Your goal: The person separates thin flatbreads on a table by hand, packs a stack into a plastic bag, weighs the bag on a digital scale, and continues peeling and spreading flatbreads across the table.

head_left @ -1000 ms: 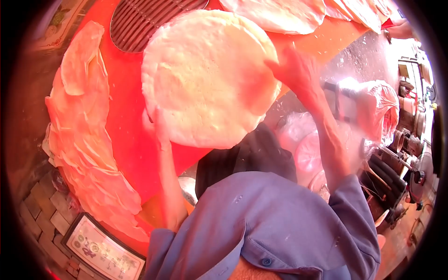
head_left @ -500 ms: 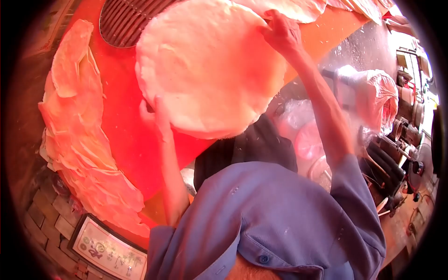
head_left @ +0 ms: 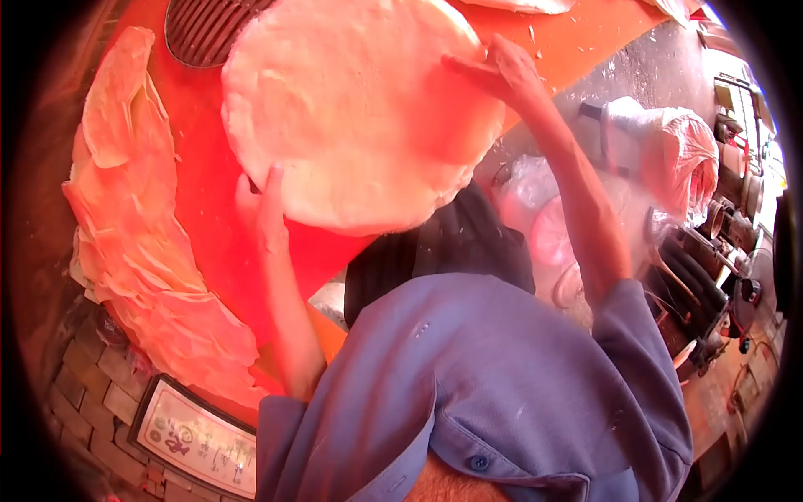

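A thick, pale round of dough or stacked flat sheets spans the space between my hands and hangs partly past the table's near edge. At its lower left rim is my left hand, one finger lying over the top and the others at the edge. My right hand holds the upper right rim, thumb stretched across the top surface and fingers at or under the side. The undersides of both grips are hidden.
Overlapping thin sheets line the left side of the orange-red table. A slatted round rack lies at the back. More sheets show at the top edge. Plastic-wrapped items stand right; a framed sign is lower left.
The view has shifted a little, so the round and table appear higher and further left. My right hand has come nearer along the rim, its thumb now lying over the top.
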The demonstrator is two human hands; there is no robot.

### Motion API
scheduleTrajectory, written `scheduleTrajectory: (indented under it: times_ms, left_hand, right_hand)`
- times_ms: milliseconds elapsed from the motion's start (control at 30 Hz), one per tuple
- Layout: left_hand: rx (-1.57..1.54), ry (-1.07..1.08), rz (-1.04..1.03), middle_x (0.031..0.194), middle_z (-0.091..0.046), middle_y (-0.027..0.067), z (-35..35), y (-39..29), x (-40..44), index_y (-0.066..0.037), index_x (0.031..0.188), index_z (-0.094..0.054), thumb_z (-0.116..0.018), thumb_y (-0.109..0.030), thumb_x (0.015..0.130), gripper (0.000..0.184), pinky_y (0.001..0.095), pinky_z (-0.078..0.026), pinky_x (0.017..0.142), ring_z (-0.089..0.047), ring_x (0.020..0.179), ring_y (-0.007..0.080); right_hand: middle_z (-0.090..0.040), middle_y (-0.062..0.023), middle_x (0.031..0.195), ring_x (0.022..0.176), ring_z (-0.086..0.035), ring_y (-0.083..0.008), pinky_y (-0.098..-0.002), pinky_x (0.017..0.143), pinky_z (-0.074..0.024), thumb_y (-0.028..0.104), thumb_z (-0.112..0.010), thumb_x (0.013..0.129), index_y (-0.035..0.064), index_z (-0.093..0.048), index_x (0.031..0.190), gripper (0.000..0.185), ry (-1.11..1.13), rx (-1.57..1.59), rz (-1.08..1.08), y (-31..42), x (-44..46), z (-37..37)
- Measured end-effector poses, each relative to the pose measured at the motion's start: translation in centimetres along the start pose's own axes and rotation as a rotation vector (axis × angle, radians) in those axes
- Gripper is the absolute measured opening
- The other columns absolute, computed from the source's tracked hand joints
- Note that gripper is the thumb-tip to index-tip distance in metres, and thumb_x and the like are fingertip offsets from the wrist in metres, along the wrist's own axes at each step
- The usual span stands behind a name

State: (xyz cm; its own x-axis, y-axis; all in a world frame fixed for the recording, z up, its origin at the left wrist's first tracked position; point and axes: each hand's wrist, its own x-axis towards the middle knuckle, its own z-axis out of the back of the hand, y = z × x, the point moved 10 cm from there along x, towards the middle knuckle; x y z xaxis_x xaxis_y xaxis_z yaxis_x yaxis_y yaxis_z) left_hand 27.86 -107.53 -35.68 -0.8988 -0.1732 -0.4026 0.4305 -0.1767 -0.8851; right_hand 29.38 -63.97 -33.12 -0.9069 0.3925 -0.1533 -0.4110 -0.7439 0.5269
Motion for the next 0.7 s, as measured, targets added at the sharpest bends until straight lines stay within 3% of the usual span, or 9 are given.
scheduleTrajectory:
  times_ms: [67,133,167,267,367,467,533,567,700]
  left_hand:
    - [-0.028,0.001,0.025,0.104,-0.063,0.0118,-0.4,-0.5,-0.2,0.005,0.111,-0.055,-0.069,-0.008,0.083,0.034,0.0314,-0.05,0.079,-0.061,0.092,0.0198]
    - [-0.057,0.001,0.045,0.104,-0.063,0.0115,-0.2,-0.2,-0.2,0.004,0.11,-0.055,-0.07,-0.007,0.082,0.034,0.0314,-0.05,0.079,-0.062,0.091,0.0196]
    - [-0.094,0.003,0.037,0.104,-0.063,0.0109,0.0,-0.1,-0.2,0.004,0.11,-0.055,-0.071,-0.007,0.081,0.035,0.0314,-0.051,0.078,-0.062,0.09,0.0195]
    - [-0.168,-0.014,-0.017,0.104,-0.063,0.0097,1.2,1.1,0.8,0.004,0.113,-0.056,-0.072,-0.003,0.078,0.038,0.0314,-0.051,0.077,-0.062,0.09,0.0187]
    - [-0.501,0.191,0.329,0.116,-0.06,0.0144,-0.4,4.4,0.9,0.004,0.127,-0.05,-0.066,-0.012,0.085,0.047,0.0385,-0.052,0.086,-0.061,0.104,0.026]
    - [-0.539,0.351,0.449,0.128,-0.054,0.0168,-1.1,6.3,1.4,0.004,0.135,-0.039,-0.062,-0.022,0.088,0.058,0.0448,-0.041,0.103,-0.052,0.117,0.0309]
    - [-0.431,0.35,0.402,0.131,-0.052,0.0169,-0.7,7.1,1.9,0.005,0.134,-0.039,-0.059,-0.022,0.089,0.056,0.0451,-0.04,0.104,-0.052,0.119,0.0312]
    - [-0.416,0.353,0.357,0.131,-0.052,0.0165,-0.6,6.9,1.7,0.004,0.134,-0.04,-0.06,-0.023,0.088,0.057,0.0446,-0.041,0.103,-0.051,0.12,0.0309]
    - [-0.518,0.493,0.287,0.139,-0.042,0.0157,-1.8,2.1,-1.1,0.0,0.141,-0.032,-0.057,-0.029,0.089,0.064,0.0456,-0.036,0.107,-0.043,0.127,0.032]
  right_hand:
    - [-0.062,-0.016,0.072,0.076,-0.062,-0.0338,-0.0405,0.066,-0.0476,0.058,-0.075,0.063,-0.0005,-0.057,0.074,0.062,0.047,0.025,-0.008,0.4,-0.2,0.5]
    - [-0.06,-0.013,0.065,0.065,-0.062,-0.0289,-0.0383,0.062,-0.0467,0.056,-0.075,0.063,-0.0029,-0.064,0.082,0.063,0.071,0.351,-0.071,0.5,-1.1,0.8]
    - [-0.06,-0.0067,0.064,0.061,-0.059,-0.019,-0.0358,0.059,-0.0453,0.049,-0.075,0.064,0.0017,-0.07,0.09,0.054,0.119,0.359,-0.113,-0.4,-1.0,0.1]
    - [-0.058,-0.0002,0.063,0.059,-0.055,-0.0124,-0.0315,0.054,-0.0421,0.042,-0.075,0.067,0.0072,-0.072,0.084,0.039,0.302,0.696,-0.242,-0.4,-1.7,-0.7]
    - [-0.058,0.0006,0.065,0.06,-0.053,-0.0098,-0.0297,0.053,-0.0417,0.034,-0.074,0.068,0.0051,-0.071,0.084,0.034,0.342,0.704,-0.227,-0.7,-2.0,-0.5]
    - [-0.058,0.0014,0.067,0.061,-0.052,-0.0073,-0.028,0.052,-0.0412,0.027,-0.074,0.07,0.0031,-0.069,0.085,0.028,0.35,0.704,-0.218,-0.9,-1.6,-1.4]
    - [-0.059,0.002,0.068,0.061,-0.051,-0.0056,-0.0268,0.052,-0.0409,0.022,-0.074,0.071,0.0018,-0.068,0.085,0.025,0.338,0.832,-0.206,-0.5,-1.3,-1.9]
    - [-0.058,0.0041,0.066,0.058,-0.051,-0.0052,-0.0262,0.05,-0.0404,0.016,-0.076,0.061,0.0033,-0.069,0.078,0.022,0.325,1.062,-0.195,1.1,-2.1,-0.7]
    - [-0.061,0.0024,0.071,0.066,-0.055,-0.0071,-0.0274,0.057,-0.0448,0.016,-0.076,0.063,0.001,-0.066,0.079,0.024,0.247,1.186,-0.092,1.4,-3.1,0.2]
